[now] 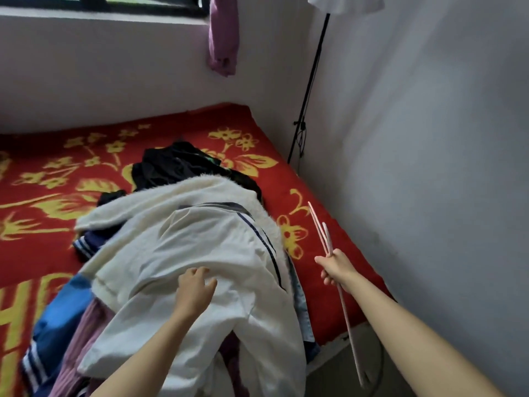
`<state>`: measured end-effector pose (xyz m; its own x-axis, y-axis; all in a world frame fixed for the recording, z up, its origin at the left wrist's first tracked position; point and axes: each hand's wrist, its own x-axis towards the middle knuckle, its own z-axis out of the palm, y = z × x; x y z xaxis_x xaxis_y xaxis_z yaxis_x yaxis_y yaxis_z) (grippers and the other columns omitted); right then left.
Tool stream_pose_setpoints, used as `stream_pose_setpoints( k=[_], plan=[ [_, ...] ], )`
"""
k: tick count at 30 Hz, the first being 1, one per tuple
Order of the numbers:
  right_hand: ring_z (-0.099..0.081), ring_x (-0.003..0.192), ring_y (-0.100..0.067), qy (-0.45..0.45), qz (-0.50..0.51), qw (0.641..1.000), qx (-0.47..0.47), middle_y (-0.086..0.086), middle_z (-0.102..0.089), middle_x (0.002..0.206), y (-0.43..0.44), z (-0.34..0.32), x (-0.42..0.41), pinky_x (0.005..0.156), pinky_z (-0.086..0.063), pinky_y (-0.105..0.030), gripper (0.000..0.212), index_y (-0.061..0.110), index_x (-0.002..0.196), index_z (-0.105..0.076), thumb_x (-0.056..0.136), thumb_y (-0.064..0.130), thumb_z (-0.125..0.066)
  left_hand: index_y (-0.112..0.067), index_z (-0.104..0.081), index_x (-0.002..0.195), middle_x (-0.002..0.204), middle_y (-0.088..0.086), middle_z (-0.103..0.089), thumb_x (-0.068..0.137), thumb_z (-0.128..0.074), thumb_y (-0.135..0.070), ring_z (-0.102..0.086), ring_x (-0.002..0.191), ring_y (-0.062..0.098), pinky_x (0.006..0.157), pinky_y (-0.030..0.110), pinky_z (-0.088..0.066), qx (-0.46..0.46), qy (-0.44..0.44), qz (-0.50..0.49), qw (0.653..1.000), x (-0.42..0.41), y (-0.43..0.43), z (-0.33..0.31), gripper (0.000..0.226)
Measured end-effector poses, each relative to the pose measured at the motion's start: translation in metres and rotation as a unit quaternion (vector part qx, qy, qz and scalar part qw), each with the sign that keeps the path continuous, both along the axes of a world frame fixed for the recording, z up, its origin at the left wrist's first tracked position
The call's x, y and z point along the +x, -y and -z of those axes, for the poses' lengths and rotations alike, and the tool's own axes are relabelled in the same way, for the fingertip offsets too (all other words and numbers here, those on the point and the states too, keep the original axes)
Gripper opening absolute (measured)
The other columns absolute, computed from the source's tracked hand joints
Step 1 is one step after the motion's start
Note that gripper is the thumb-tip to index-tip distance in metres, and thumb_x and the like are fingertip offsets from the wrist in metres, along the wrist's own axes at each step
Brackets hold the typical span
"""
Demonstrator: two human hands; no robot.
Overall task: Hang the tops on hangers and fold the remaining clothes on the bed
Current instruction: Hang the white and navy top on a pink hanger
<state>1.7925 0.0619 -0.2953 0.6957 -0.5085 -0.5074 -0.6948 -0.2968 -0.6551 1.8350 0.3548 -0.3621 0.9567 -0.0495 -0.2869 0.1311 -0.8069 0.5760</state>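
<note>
**Observer:** Left arm?

**Me:** It reaches forward over the clothes pile. My left hand lies palm down on the white top, fingers bent, tips pressed into the cloth, thumb out to the right. I cannot tell whether any fabric is pinched.

**Observer:** Right arm?

**Me:** It is stretched out over the bed's right edge, near the wall. My right hand is closed in a fist around a thin pink hanger, held in the air, apart from the clothes.

**Observer:** Which way does the hanger run?

**Me:** I see it edge-on. The long axis runs from up and away to down and toward me. Two slim ends stick out above the fist and point at the far wall. One long rod trails below the fist, past the mattress edge.

**Observer:** And the top?

**Me:** It is uppermost on the pile, spread lengthwise along the bed, with its dark-striped trim at the far end. A fluffy cream garment lies under it, black clothes beyond, and a blue piece to the left.
</note>
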Motion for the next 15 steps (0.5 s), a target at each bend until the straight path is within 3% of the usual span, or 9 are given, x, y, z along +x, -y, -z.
stream_pose_setpoints(
  k=[4,10,11,13,15],
  plan=[
    [-0.051,0.042,-0.020,0.004,-0.021,1.000,0.006,-0.010,-0.052,0.065,-0.009,0.011,0.045,0.036,-0.033,-0.023,0.025,0.008,0.091,-0.034,0.089,0.016,-0.058,-0.011,-0.048,0.133,0.138,0.011,-0.045,0.094,-0.050,-0.027,-0.035,0.129,0.028,0.102,0.038,-0.034,0.008,-0.022,-0.005,1.000,0.026,0.003,0.007,0.042],
    [-0.051,0.036,-0.016,-0.006,-0.082,0.996,-0.013,-0.005,-0.048,0.071,-0.025,0.048,0.122,0.029,-0.035,-0.021,0.036,0.008,0.103,-0.027,0.086,0.013,-0.058,-0.011,-0.043,0.137,0.140,0.011,-0.043,0.094,-0.047,-0.023,-0.032,0.130,0.028,0.103,0.037,-0.030,-0.001,-0.033,-0.048,0.998,0.061,0.008,0.009,0.044],
    [-0.055,0.045,-0.019,-0.010,-0.095,0.995,-0.014,-0.005,-0.047,0.076,-0.028,0.054,0.134,0.035,-0.042,-0.023,0.038,0.009,0.104,-0.025,0.086,0.013,-0.058,-0.010,-0.043,0.137,0.140,0.012,-0.043,0.094,-0.047,-0.022,-0.033,0.129,0.028,0.103,0.037,-0.029,-0.003,-0.030,-0.059,0.998,0.067,0.008,0.009,0.044],
    [-0.059,0.076,-0.028,-0.023,-0.113,0.993,0.008,-0.008,-0.046,0.095,-0.033,0.064,0.158,0.061,-0.054,-0.034,0.042,0.015,0.106,-0.022,0.087,0.019,-0.059,-0.010,-0.044,0.136,0.140,0.012,-0.043,0.094,-0.048,-0.021,-0.034,0.129,0.028,0.104,0.036,-0.028,-0.004,-0.021,-0.085,0.996,0.075,0.008,0.007,0.044],
    [-0.055,0.104,-0.034,-0.031,-0.145,0.989,-0.009,-0.010,-0.045,0.114,-0.034,0.076,0.183,0.084,-0.051,-0.049,0.047,0.020,0.108,-0.024,0.084,0.033,-0.062,-0.010,-0.045,0.135,0.139,0.012,-0.044,0.094,-0.050,-0.021,-0.036,0.128,0.028,0.104,0.034,-0.026,0.007,-0.004,-0.104,0.995,0.084,0.008,0.007,0.043]
  ],
)
